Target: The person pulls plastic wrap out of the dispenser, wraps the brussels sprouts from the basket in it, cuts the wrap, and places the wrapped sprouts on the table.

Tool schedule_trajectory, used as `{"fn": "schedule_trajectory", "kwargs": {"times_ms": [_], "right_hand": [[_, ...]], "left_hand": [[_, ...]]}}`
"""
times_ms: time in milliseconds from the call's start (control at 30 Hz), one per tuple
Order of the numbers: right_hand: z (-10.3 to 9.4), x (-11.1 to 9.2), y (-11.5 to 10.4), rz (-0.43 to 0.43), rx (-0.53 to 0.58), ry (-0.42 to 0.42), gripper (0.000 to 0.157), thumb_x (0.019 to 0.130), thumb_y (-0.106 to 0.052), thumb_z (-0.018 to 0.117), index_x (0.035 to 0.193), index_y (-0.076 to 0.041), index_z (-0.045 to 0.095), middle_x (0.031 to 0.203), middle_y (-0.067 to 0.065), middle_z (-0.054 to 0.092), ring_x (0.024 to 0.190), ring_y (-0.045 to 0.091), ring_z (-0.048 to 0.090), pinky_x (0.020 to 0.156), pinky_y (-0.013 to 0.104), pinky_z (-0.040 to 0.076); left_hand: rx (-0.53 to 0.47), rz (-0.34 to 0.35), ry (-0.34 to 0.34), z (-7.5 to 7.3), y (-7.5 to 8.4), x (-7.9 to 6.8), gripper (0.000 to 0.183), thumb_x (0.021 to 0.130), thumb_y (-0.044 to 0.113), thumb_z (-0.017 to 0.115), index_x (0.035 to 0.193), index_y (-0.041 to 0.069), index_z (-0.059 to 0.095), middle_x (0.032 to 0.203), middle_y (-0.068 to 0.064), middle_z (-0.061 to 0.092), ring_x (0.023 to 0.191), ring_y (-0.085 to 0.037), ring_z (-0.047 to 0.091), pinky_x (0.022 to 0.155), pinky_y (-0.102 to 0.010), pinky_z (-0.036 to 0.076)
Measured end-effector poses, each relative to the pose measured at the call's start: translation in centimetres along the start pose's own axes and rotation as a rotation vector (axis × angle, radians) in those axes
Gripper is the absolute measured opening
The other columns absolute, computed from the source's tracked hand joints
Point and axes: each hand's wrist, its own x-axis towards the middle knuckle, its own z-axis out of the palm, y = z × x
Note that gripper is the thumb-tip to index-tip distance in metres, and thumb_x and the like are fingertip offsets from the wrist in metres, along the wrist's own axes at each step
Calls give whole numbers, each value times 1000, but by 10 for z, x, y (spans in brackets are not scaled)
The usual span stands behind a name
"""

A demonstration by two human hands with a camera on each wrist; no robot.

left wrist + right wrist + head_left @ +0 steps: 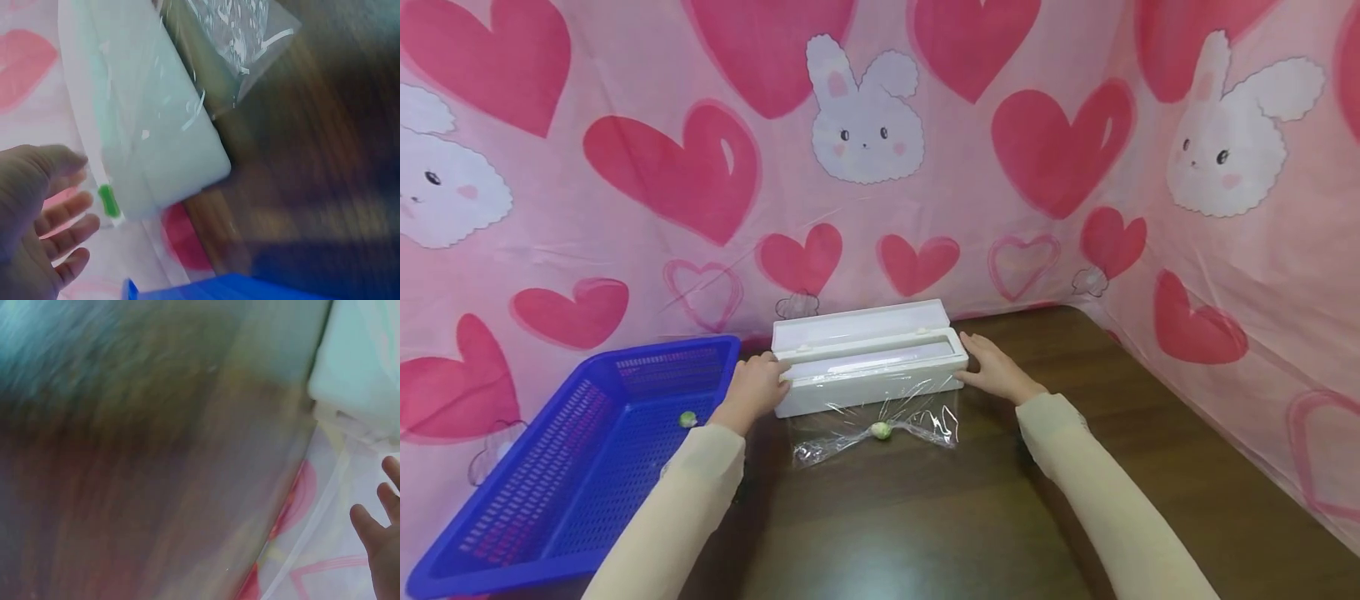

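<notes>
Pale sleeves (pixel 1116 492) lie nearest; my left hand (pixel 751 390) and right hand (pixel 997 372), fingers loosely released, flank the white box (pixel 868 392).

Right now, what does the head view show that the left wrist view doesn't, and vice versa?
Only the head view shows the right hand, two small green balls and printed rabbits.
Only the left wrist view shows a green tab at one end of the white box.
Both share the left hand, that box, clear film, the blue basket and the brown table.
</notes>
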Motion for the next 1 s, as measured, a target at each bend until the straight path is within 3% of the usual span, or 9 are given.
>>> {"fn": "schedule_trajectory", "kwargs": {"times_ms": [100,300,567,700,867,1000], "right_hand": [[-1,4,-7,-59,32,55,64,78,-19,73,129,9,45,130,27,44,123,40,33,101,49,25],[2,12,-19,-142,25,129,31,79,-13,72,105,2,64,117,21,54,115,34,42,97,45,32],[6,14,-27,-118,-40,133,11,78,-6,72,86,-3,66,101,14,59,105,31,49,93,42,37],[6,15,-28,-120,-62,139,10,77,-3,71,78,-6,62,96,11,60,102,29,50,90,41,38],[3,12,-30,-96,-60,127,12,78,-5,71,77,-9,60,95,8,59,95,26,50,82,40,42],[1,7,-31,-44,-25,118,11,79,-6,71,78,-9,60,82,2,57,74,18,50,66,35,42]], "left_hand": [[-11,39,11,3,4,0,19,80,15,66,96,5,69,90,-15,61,81,-36,55,63,-47,40],[4,52,45,9,7,-3,8,77,14,70,83,10,70,83,-9,63,77,-33,53,61,-45,39],[-10,40,129,14,11,-4,4,74,9,69,74,12,71,75,-6,65,71,-30,54,63,-43,36],[-45,38,176,14,13,-2,14,72,3,66,62,11,63,64,-4,60,66,-30,53,60,-42,36],[-118,4,126,11,15,-2,10,75,1,67,67,7,65,69,-6,61,67,-29,55,61,-42,44],[-192,-33,63,7,17,-4,8,76,-1,63,72,5,66,72,-7,61,65,-27,55,61,-42,46]]}}
